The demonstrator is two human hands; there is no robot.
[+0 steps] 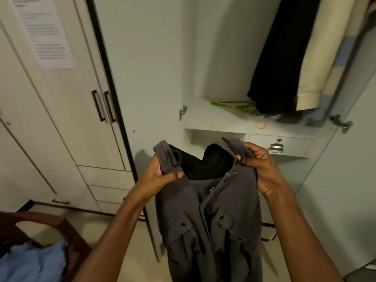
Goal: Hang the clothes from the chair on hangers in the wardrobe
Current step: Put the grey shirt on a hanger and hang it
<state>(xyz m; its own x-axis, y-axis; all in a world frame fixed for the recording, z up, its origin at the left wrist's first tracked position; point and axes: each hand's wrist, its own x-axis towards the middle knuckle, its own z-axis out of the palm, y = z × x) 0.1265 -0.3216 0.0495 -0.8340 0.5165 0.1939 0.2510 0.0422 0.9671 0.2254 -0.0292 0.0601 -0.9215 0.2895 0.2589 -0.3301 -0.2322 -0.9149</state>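
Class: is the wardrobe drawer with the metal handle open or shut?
Shut: the drawer front sits flush under the shelf.

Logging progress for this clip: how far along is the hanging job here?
Done: a black garment and a cream garment already hang in the open wardrobe. In hand: the left hand and right hand grip the grey button-up shirt by its shoulders; no hanger is visible in it. Left: fitting it on a hanger, perhaps the green hanger on the shelf, then the light blue cloth on the brown chair.
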